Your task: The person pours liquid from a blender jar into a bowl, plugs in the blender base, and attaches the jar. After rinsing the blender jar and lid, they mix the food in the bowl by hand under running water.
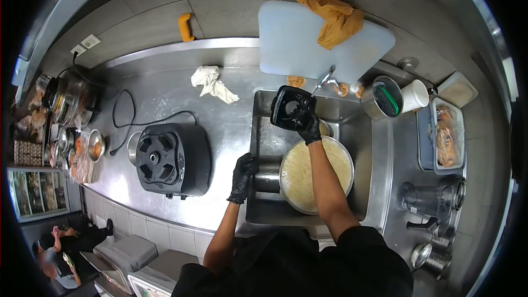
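My right hand [311, 129], in a black glove, grips the near right edge of a black square-shaped container [293, 109]. The container is tilted beneath the faucet [325, 80], its wet, shiny inside facing me. By the sink's left rim is my left hand [241, 179], also gloved in black, with its fingers curled. Whether anything is in them is hidden. Right beside it, a metal pot [268, 176] lies in the sink [360, 198]. A large round bowl [316, 175] of pale, cloudy liquid stands under my right forearm.
Left on the steel counter stand a black blender base [184, 159], its cord [132, 115] and a white cloth [213, 83]. Behind the sink leans a white cutting board [297, 38] with an orange cloth [333, 16]. At right are a blender jug [426, 198] and a tray [422, 137]. Another person [69, 247] is at far left.
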Tool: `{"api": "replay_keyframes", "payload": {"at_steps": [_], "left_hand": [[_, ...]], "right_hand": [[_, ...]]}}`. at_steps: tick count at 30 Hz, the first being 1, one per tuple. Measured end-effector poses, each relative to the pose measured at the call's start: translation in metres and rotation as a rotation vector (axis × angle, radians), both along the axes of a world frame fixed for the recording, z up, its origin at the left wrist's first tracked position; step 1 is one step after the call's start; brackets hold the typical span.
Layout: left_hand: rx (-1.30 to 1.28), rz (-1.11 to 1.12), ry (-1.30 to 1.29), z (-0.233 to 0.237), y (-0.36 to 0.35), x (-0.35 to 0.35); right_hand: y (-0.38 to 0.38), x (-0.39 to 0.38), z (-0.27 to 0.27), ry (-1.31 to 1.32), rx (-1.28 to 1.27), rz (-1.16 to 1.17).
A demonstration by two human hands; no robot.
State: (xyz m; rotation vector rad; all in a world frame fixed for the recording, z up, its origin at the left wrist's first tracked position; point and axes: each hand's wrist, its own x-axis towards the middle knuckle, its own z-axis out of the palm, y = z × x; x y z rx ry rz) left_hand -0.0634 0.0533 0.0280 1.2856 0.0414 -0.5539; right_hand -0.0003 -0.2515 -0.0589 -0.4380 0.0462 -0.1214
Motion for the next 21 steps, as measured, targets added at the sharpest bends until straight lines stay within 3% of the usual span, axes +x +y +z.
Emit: {"api": "replay_keyframes", "payload": {"at_steps": [2, 3, 6, 8, 9, 11, 12, 14, 16, 17, 20, 21], "left_hand": [[-0.047, -0.004, 0.059, -0.014, 0.004, 0.003], [0.032, -0.015, 0.061, -0.011, 0.003, 0.004], [-0.036, -0.036, 0.075, -0.022, 0.003, 0.007], [-0.055, -0.072, 0.061, -0.018, 0.002, 0.008], [-0.062, -0.079, 0.052, -0.017, 0.0, 0.01], [-0.079, -0.095, 0.039, -0.014, -0.004, 0.016], [-0.082, -0.1, 0.036, -0.014, -0.005, 0.016], [-0.092, -0.101, 0.033, -0.014, -0.005, 0.017], [-0.125, -0.07, 0.047, -0.014, -0.004, 0.019], [-0.131, -0.063, 0.046, -0.013, -0.002, 0.019], [-0.112, -0.029, 0.047, -0.01, 0.006, 0.015], [-0.114, -0.024, 0.035, -0.014, 0.01, 0.015]], "right_hand": [[0.013, -0.008, 0.039, 0.211, -0.193, -0.25], [0.01, -0.01, 0.04, 0.108, -0.496, -0.285], [-0.004, -0.03, 0.047, 0.248, -0.474, -0.222], [-0.013, -0.022, 0.058, 0.311, -1.156, -0.189], [-0.005, -0.023, 0.081, 0.316, -1.161, -0.202], [0.023, -0.019, 0.14, 0.097, -1.682, -0.269], [0.027, -0.018, 0.14, 0.104, -1.689, -0.276], [0.032, -0.013, 0.14, 0.297, -0.345, -0.121], [0.034, -0.015, 0.135, 0.354, -0.309, -0.168], [0.029, -0.015, 0.122, 0.316, -0.567, -0.203], [0.014, -0.018, 0.083, 0.316, -1.027, -0.3], [0.023, -0.026, 0.108, 0.355, -0.865, -0.224]]}}
